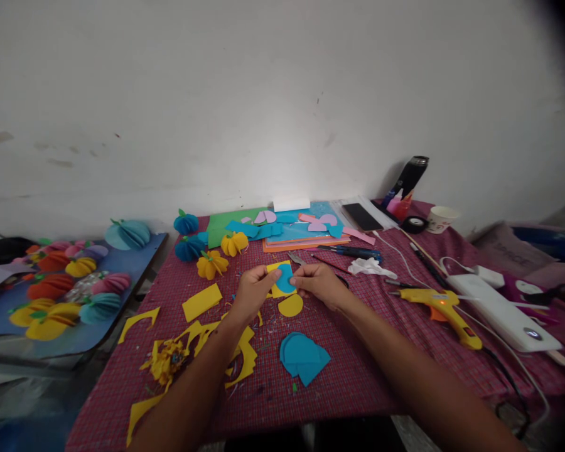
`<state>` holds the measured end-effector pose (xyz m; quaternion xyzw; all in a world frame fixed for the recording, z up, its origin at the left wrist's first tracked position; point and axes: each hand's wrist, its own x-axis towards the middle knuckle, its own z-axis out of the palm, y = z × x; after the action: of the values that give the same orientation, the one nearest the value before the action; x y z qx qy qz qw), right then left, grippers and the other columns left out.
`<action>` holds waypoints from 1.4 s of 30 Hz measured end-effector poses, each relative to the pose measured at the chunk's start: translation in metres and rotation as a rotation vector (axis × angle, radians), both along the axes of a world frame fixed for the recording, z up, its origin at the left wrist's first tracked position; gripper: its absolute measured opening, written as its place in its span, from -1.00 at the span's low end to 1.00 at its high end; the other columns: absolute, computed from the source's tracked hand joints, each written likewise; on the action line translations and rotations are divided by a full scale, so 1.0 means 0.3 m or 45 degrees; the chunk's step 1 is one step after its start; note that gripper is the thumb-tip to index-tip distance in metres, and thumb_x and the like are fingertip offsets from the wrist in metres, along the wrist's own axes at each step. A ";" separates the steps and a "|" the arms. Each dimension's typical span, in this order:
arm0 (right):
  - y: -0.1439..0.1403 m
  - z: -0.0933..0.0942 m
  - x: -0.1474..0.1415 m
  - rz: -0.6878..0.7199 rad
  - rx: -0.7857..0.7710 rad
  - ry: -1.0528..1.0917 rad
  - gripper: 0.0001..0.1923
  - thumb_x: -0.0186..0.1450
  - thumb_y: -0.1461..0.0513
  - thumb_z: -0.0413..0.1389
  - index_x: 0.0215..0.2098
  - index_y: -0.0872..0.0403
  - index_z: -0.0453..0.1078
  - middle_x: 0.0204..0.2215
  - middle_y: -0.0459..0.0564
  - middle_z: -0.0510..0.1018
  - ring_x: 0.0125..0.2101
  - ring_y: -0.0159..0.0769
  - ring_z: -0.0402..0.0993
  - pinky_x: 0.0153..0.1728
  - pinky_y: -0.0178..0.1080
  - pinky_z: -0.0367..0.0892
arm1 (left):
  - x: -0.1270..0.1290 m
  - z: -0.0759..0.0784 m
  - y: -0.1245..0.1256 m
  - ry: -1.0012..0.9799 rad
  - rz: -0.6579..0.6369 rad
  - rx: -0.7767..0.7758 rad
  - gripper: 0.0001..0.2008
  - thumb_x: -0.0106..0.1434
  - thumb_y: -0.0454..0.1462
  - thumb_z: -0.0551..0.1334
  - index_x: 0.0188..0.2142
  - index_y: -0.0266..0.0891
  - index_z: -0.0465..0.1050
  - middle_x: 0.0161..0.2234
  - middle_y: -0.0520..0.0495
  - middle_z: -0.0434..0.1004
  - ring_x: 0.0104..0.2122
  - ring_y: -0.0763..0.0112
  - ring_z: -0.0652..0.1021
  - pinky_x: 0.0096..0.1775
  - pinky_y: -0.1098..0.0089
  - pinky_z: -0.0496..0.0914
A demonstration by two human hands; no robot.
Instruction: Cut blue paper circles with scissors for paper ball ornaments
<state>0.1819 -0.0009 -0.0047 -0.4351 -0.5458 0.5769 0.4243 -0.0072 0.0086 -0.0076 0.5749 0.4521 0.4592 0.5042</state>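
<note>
Blue disc [285,278], left hand [255,290], right hand [321,284] at edges, yellow circle [290,306] near

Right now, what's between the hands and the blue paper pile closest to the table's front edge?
In the head view, mainly a yellow, rounded paper piece, with red checked cloth around it.

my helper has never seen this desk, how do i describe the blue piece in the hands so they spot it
Find the red checked cloth, then the left hand and right hand close together above its middle. Between them is a small, round-edged blue piece against a yellow sheet. Unlike the overlapping blue cutouts lying on the cloth, it is held, with yellow behind it.
</note>
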 end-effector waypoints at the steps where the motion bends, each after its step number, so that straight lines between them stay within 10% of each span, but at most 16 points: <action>1: 0.000 0.000 0.000 -0.001 0.001 -0.003 -0.73 0.08 0.07 0.27 -0.51 0.12 0.44 -0.66 -0.13 0.43 -0.65 -0.46 0.25 -0.61 -0.37 0.14 | 0.000 0.000 0.000 -0.008 -0.001 -0.007 -0.60 0.10 0.01 0.29 -0.55 -0.26 0.30 -0.63 0.13 0.17 -0.61 0.59 0.17 -0.57 0.50 0.03; 42: 0.002 -0.008 -0.004 -0.034 0.003 -0.046 -0.74 0.07 0.07 0.27 -0.52 0.11 0.44 -0.68 -0.14 0.43 -0.66 -0.45 0.27 -0.61 -0.37 0.15 | 0.004 0.011 -0.004 -0.027 -0.005 -0.021 -0.60 0.09 0.02 0.30 -0.54 -0.27 0.34 -0.64 0.11 0.20 -0.61 0.58 0.20 -0.57 0.51 0.06</action>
<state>0.1807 -0.0003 -0.0072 -0.4521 -0.5482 0.5626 0.4225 -0.0060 0.0074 -0.0042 0.5667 0.4493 0.4607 0.5145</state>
